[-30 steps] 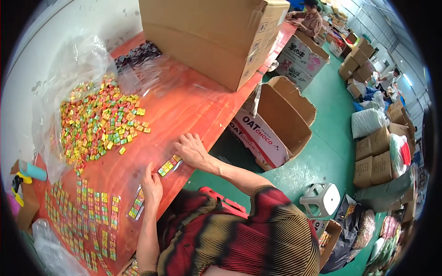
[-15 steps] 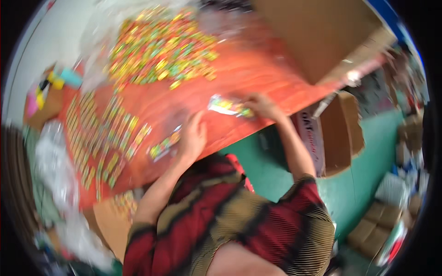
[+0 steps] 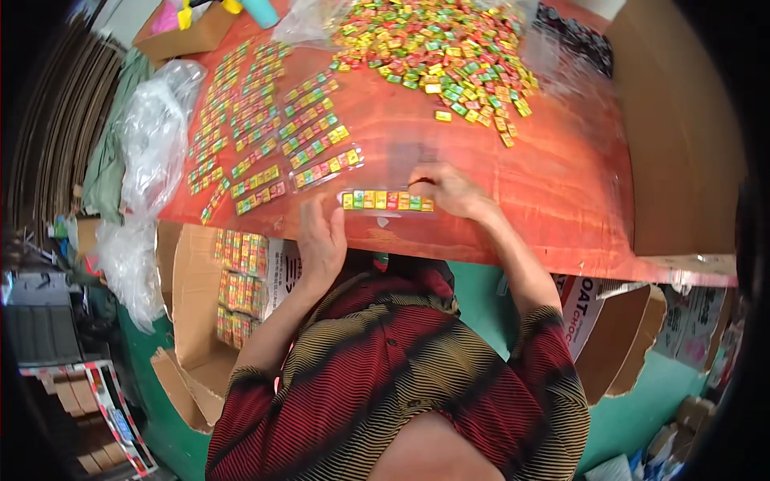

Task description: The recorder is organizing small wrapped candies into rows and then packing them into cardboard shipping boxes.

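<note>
A clear tray strip (image 3: 387, 201) with one row of small yellow, green and red wrapped pieces lies flat on the orange-red table, between my hands. My left hand (image 3: 323, 238) is open at the table's near edge, its fingers stretched out just beside the strip's left end. At the strip's right end, my right hand (image 3: 451, 191) has its fingers curled together; what they pinch, if anything, is hidden. Several filled strips (image 3: 327, 168) lie in slanted columns on the left. A loose heap of the same small pieces (image 3: 449, 52) spreads over the far middle.
A tall brown carton (image 3: 682, 136) stands on the table's right side. Below the near edge sit an open box of packed strips (image 3: 196, 293) and another open carton (image 3: 618, 337). Crumpled clear plastic (image 3: 152, 112) hangs at the left; black wrapped pieces (image 3: 573, 40) lie at the back.
The view has turned, and its blur is gone. A strip held slanted at my right hand earlier is flat between both hands now. My left hand is apart from the strip formerly beside it.
</note>
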`<control>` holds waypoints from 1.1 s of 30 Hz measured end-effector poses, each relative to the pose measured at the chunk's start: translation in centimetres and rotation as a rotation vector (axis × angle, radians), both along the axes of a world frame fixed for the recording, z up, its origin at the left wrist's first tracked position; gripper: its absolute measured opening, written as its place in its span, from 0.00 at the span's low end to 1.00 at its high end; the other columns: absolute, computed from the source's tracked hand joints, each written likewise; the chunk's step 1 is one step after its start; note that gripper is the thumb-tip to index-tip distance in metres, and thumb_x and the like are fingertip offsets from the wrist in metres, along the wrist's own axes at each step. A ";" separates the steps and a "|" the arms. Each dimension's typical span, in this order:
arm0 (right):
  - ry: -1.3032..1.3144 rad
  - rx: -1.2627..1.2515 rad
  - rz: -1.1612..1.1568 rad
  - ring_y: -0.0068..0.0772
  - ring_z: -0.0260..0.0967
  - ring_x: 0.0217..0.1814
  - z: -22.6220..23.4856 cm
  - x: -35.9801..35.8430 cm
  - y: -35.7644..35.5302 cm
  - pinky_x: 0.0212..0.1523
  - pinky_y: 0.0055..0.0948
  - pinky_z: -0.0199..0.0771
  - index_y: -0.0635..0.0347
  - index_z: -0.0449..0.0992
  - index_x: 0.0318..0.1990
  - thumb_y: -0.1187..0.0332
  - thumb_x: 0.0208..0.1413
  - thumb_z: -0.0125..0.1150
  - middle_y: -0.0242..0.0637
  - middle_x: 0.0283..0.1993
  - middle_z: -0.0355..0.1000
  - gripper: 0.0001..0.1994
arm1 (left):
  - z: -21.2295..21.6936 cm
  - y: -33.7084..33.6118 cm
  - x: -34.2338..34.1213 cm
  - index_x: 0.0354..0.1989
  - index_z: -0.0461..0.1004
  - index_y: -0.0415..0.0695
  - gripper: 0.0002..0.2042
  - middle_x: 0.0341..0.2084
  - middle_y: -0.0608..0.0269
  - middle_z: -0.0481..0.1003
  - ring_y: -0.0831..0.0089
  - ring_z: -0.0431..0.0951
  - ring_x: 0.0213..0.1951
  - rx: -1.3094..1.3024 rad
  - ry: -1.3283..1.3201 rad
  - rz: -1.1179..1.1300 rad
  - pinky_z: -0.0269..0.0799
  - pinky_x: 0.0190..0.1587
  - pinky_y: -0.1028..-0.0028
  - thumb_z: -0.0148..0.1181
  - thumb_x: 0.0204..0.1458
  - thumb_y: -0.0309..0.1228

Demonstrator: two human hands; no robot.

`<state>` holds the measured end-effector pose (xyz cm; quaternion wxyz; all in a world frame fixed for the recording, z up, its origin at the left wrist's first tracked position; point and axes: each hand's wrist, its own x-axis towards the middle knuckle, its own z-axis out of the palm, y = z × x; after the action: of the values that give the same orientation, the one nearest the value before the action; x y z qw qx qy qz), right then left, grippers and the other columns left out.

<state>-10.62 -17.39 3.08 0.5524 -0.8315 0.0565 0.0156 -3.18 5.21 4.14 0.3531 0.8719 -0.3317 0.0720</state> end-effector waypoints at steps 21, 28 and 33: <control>0.012 0.087 -0.593 0.16 0.56 0.27 -1.8 -0.3 4.7 0.26 0.18 0.59 0.65 0.67 0.43 0.73 0.48 0.54 0.28 0.27 0.61 0.13 | -1.8 -1.3 2.3 0.42 0.63 0.39 0.19 0.33 0.54 0.66 0.61 0.68 0.34 -0.197 0.533 -0.037 0.65 0.36 0.67 0.58 0.39 0.24; -0.105 -0.061 -0.435 0.22 0.63 0.30 -3.2 8.6 4.0 0.30 0.21 0.64 0.66 0.67 0.43 0.71 0.49 0.54 0.33 0.29 0.66 0.14 | -0.7 -0.3 7.8 0.43 0.65 0.38 0.19 0.33 0.52 0.69 0.62 0.70 0.32 -0.163 0.278 0.128 0.66 0.34 0.69 0.58 0.39 0.24; 0.037 -0.144 -0.411 0.30 0.66 0.35 -2.3 9.5 4.5 0.36 0.30 0.66 0.62 0.68 0.41 0.71 0.46 0.55 0.41 0.32 0.68 0.13 | -1.1 -0.9 8.0 0.44 0.63 0.36 0.18 0.36 0.43 0.68 0.49 0.68 0.40 0.062 0.232 0.041 0.64 0.41 0.61 0.54 0.41 0.24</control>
<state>-1.08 -12.86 0.81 0.4821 -0.8393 0.2361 -0.0862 4.80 4.32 3.05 0.3607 0.8913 -0.2727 -0.0325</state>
